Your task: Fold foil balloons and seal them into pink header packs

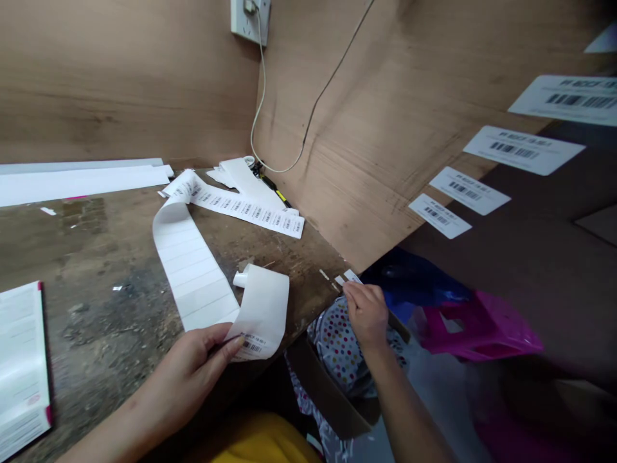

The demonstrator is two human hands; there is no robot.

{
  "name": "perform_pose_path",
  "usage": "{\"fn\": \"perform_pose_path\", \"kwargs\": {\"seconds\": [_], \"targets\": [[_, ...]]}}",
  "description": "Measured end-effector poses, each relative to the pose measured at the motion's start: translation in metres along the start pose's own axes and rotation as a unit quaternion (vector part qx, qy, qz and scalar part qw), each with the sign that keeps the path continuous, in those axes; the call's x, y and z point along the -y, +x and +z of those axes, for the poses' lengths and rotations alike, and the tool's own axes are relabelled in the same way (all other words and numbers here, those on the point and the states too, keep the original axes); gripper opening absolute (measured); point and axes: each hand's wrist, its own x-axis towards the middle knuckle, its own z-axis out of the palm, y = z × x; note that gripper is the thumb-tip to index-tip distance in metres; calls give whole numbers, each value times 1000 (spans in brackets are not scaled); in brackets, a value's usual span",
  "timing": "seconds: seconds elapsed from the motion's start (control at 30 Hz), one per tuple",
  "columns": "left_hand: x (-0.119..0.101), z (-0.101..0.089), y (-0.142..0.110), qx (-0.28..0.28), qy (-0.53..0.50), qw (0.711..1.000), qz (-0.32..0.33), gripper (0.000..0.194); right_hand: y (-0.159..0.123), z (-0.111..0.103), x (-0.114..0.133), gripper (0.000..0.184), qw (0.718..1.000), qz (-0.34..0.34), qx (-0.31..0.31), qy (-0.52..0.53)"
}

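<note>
Between the thumb and fingers of my left hand (200,360) is the end of a label strip (265,302), with one printed barcode label beside the thumb. The strip curls up and runs back over the table as blank backing (193,263). My right hand (367,312) pinches a small white barcode label (353,276) by the table's right corner. Barcode labels (523,150) hang in a row along the edge of the wooden panel at the right. Another printed label strip (248,209) lies farther back on the table.
A cardboard box (328,392) with dotted fabric (340,341) stands below the table edge. Pink plastic (482,328) and a blue bag (419,276) lie to its right. A booklet (24,366) rests at left. A cable (308,125) hangs from the wall socket (250,19).
</note>
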Motion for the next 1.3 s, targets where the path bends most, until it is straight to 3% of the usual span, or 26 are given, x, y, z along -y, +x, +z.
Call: {"fn": "perform_pose_path", "kwargs": {"seconds": [0.17,0.27,0.33,0.4,0.43,0.5,0.57,0.63,0.73,0.87,0.93,1.0,1.07,1.1,1.13,1.17,1.23,1.27,1.3], "targets": [[2,-2,1,0,-8,1000,-5,35,4,-9,6,21,996,-37,82,-9],[4,-3,0,5,-27,1000,-4,35,11,-31,20,27,998,-11,56,-31],[3,-2,0,-10,-52,999,-10,36,13,-41,43,29,998,47,6,-37],[-2,1,0,-45,-79,996,-15,36,12,-43,77,30,987,153,27,45],[-5,3,0,-66,-92,993,-14,35,10,-40,96,30,965,211,81,136],[-13,6,0,-94,-124,988,-4,33,7,-29,132,38,872,292,175,350],[-19,6,-1,-94,-143,985,12,30,3,-17,159,49,776,335,181,503],[-23,4,-4,-81,-141,987,20,27,2,-9,172,49,722,363,136,573],[-22,1,-6,-85,-161,983,24,24,4,-6,174,41,696,363,106,610],[-19,2,-6,-105,-195,975,19,23,9,-11,179,59,685,347,164,619],[-18,1,-6,-75,-190,979,17,25,13,-10,184,64,686,364,156,610],[-19,-1,-7,-30,-174,984,24,25,18,-4,185,58,679,393,125,607],[-19,-3,-8,-17,-154,987,30,22,23,1,181,51,670,409,139,604],[-19,-4,-8,-27,-147,988,32,21,25,3,177,48,681,401,162,591],[-20,-4,-8,-45,-143,988,33,20,26,3,173,44,717,378,175,559],[-19,-5,-8,-60,-142,988,33,21,27,2,169,41,777,343,163,501],[-18,-4,-8,-75,-139,987,32,22,27,-3,163,34,912,232,61,333],[-17,-3,-8,-77,-135,987,31,22,27,-6,162,30,955,156,9,253],[-16,-3,-7,-78,-129,988,30,23,26,-10,163,27,977,76,-17,200]]}}
